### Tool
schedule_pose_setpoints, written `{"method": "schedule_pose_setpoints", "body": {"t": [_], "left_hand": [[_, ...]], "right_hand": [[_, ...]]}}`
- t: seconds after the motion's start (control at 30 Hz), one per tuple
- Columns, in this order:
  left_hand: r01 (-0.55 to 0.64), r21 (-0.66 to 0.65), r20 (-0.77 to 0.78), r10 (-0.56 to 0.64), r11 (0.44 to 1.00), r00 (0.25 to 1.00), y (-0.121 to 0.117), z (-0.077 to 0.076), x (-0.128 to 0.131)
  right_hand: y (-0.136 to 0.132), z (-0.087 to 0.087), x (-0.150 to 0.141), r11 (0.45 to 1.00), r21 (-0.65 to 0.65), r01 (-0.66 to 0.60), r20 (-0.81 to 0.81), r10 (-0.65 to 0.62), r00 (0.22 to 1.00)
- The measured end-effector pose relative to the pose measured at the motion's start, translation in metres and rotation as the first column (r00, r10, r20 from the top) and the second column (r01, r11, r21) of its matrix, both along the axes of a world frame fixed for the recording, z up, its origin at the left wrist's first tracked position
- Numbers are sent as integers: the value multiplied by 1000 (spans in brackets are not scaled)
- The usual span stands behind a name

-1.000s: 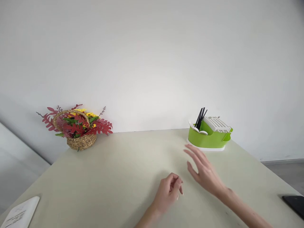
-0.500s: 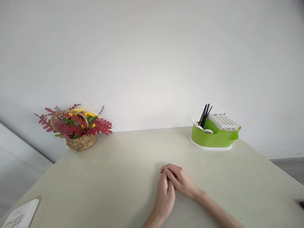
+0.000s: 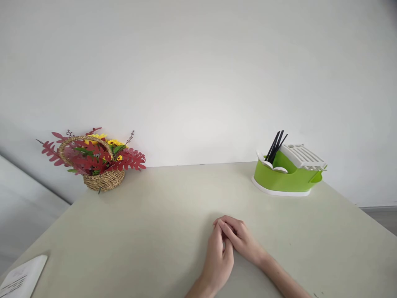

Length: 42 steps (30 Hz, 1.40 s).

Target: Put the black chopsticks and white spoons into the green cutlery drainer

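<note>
On the table in front of me my two hands rest folded together. My left hand is closed, its fingers tucked in against the other hand. Over its fingertips lies my right hand, also closed, coming in from the right. No object shows in or between them, though the inner fingers are partly hidden. Farther back on the right stands a green utensil holder on a white base, apart from both hands. It holds black chopsticks, white spoons and a white slotted top.
At the back left a wicker basket holds red leaves and yellow flowers. A white flat item with dark lines lies at the table's left front corner. Behind the pale table rises a white wall.
My right hand was open and apart from the left a second ago; it moved down and left and closed over it. The view has shifted slightly, and the dark item at the right edge is out of sight.
</note>
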<state>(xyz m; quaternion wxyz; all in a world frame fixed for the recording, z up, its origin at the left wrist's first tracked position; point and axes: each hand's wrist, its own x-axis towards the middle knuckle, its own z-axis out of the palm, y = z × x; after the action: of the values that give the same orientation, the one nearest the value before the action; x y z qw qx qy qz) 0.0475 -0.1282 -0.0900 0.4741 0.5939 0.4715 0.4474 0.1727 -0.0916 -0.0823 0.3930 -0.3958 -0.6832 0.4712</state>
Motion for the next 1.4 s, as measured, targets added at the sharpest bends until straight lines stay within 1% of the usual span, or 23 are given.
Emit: {"method": "schedule_pose_setpoints", "body": {"t": [0.27,0.77,1.0,1.4], "left_hand": [[8,10,-23,-7,1000,1000,-1,2,0],[1,49,-14,-1,999,1000,0,-2,-1],[-2,44,-9,2,999,1000,0,-3,-1],[8,37,-31,-7,999,1000,0,-2,-2]], "right_hand": [[-1,1,0,1000,-4,2,17,-2,1000],[-2,-1,2,1000,-3,-4,11,4,1000],[-1,-2,1,1000,-1,-4,22,4,1000],[-2,-2,1,1000,-10,-4,17,4,1000]]}}
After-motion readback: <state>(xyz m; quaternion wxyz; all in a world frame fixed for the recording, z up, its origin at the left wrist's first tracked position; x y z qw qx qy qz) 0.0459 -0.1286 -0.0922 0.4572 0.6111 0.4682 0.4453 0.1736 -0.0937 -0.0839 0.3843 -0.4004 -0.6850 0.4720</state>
